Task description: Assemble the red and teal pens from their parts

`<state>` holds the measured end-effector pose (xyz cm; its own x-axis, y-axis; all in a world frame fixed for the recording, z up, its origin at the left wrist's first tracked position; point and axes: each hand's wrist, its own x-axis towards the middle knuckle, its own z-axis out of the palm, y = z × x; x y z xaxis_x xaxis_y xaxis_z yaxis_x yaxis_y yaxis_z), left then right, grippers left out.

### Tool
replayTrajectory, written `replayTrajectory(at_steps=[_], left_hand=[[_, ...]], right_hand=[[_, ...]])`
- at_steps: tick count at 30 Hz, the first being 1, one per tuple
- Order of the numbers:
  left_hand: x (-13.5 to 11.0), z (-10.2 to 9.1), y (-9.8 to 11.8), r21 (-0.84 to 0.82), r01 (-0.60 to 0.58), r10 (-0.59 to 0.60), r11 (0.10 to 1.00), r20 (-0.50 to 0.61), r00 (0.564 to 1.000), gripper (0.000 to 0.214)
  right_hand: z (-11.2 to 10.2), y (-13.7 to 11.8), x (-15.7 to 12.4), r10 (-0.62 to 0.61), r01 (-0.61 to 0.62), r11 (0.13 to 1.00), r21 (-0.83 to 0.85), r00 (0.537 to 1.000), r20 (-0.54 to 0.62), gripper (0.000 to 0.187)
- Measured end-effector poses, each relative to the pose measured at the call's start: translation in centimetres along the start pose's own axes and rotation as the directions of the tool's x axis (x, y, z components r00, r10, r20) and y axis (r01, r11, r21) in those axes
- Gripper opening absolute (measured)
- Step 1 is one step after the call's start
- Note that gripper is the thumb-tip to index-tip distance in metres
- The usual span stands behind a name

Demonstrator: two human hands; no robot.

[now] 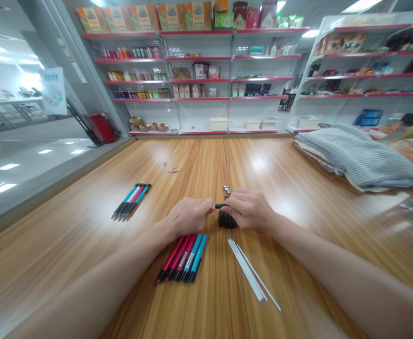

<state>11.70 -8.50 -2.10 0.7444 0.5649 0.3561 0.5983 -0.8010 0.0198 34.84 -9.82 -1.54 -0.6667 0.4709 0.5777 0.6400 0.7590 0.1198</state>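
My left hand [188, 215] and my right hand [249, 208] meet over the wooden table [86, 245], both pinched on a small black pen part [220, 205] held between them. Under my right hand lies a cluster of black pen parts [226, 220]. Just behind it are small metal clips [226, 190]. In front of my left hand lies a row of red and blue pen barrels [183, 258]. Several thin white refills [250, 273] lie to their right. A second group of pens [131, 201], blue, pink and black, lies to the left.
Folded grey and striped cloths [358, 157] are stacked at the table's right. Small metal bits [173, 168] lie further back. Store shelves [199, 75] with packaged goods line the far wall. A red case [100, 127] stands on the floor at the left.
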Motion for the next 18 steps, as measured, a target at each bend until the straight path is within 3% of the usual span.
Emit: replayTrajectory(at_steps=[5, 10, 18], left_hand=[[0.04, -0.08, -0.17, 0.038, -0.009, 0.007, 0.999, 0.061, 0.998, 0.016], [0.03, -0.03, -0.46, 0.081, -0.035, 0.030, 0.996, 0.056, 0.998, 0.016], [-0.10, 0.10, -0.87, 0.069, -0.014, 0.019, 0.998, -0.082, 0.996, 0.020]], right_hand=[[0.46, -0.11, 0.16, 0.055, -0.057, 0.996, 0.074, 0.998, 0.027, 0.037], [0.46, -0.28, 0.28, 0.093, -0.098, 0.991, 0.093, 0.994, 0.055, 0.039], [0.87, -0.24, -0.07, 0.181, -0.181, 0.979, 0.092, 0.983, 0.011, 0.036]])
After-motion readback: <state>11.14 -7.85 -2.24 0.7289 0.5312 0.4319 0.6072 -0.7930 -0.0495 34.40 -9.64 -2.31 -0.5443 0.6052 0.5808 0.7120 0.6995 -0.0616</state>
